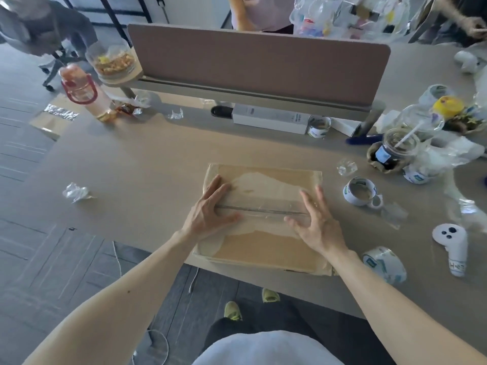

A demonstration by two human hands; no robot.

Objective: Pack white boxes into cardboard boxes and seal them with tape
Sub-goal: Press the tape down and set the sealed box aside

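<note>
A closed cardboard box (266, 248) lies flat at the table's front edge, with clear tape (263, 210) stretched over its centre seam. My left hand (210, 212) rests palm down on the left end of the seam, fingers spread. At the right end of the seam my right hand (316, 222) lies flat on the tape. Neither hand holds anything. A long white box (271, 119) lies at the back under the divider. One tape roll (359, 191) sits right of the cardboard box, another tape roll (386, 264) lies near the front right.
A brown divider panel (258, 61) closes off the back. A pink bottle (84, 93) and snack tub (113, 61) stand back left. Jars and plastic wrap (411, 143) crowd the right. A white controller (453, 248) lies at front right. Crumpled tape (76, 192) lies left. People stand behind.
</note>
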